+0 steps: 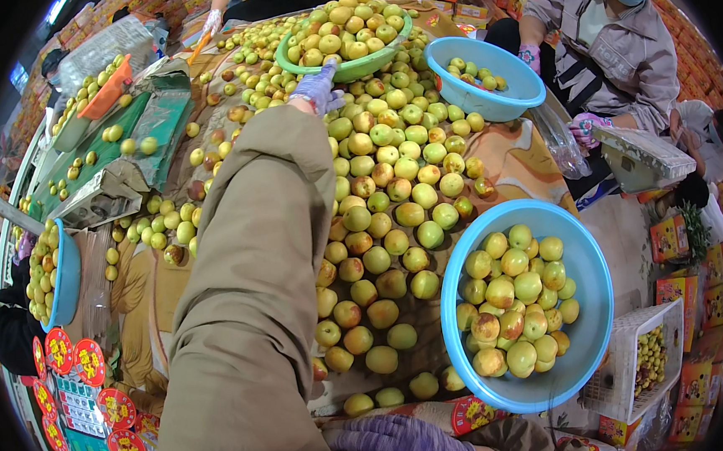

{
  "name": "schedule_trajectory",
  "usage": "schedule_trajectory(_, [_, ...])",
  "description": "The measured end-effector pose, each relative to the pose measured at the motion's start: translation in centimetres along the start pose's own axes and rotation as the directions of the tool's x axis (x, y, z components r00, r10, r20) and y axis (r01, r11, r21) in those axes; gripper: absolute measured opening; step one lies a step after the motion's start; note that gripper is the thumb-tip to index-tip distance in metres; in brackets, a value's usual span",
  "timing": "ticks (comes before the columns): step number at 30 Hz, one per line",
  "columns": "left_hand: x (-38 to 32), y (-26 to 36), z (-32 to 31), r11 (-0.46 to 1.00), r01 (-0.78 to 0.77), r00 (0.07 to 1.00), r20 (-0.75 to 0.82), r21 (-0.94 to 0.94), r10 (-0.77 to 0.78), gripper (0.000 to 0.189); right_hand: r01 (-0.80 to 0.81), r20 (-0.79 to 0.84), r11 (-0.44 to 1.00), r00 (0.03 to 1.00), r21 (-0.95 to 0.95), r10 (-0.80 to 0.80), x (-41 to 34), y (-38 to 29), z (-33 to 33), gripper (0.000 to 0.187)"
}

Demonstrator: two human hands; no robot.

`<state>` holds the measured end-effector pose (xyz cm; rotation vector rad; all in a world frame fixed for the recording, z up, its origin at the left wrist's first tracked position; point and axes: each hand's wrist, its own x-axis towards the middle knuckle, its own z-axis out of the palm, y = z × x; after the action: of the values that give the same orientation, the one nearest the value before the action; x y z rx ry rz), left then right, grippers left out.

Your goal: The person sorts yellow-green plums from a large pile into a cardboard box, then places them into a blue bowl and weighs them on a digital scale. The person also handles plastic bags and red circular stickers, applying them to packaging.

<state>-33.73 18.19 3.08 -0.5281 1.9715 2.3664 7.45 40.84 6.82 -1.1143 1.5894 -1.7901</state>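
Observation:
My left hand (317, 90), in a purple knit glove, reaches out over the fruit at the end of a long tan sleeve. Its fingers touch the near rim of a green plastic basin (350, 70) heaped with jujubes (348, 28); whether they grip it is unclear. My right hand (401, 439), gloved alike, rests low at the bottom edge near my lap, its fingertips partly hidden. Loose yellow-green jujubes (376, 259) with reddish-brown patches spread across a patterned brown blanket (510, 152). Close by on the right stands a light blue basin (592, 285), partly filled with the same fruit.
Another blue basin (485, 102) holds several jujubes. A co-worker (613, 51) sits beside it. A sorting machine with a green belt (122, 132) stands left, near a full blue basin (71, 277). Round red stickers (88, 362) lie lower left; a white crate (674, 329) stands lower right.

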Motion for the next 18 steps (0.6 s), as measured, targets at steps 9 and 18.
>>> schedule_trajectory(9, [-6.2,0.5,-15.1,0.364,-0.616,0.659,0.205,0.699,0.724,0.028,-0.252,0.04,0.909,0.959,-0.333,0.281,0.2,1.1,3.2,0.038])
schedule_trajectory(18, [-20.1,-8.1,-42.1,0.353,0.059,0.387,-0.348,0.934,0.854,0.029,-0.163,-0.069,0.822,0.986,-0.546,0.15,1.3,2.8,5.9,0.034])
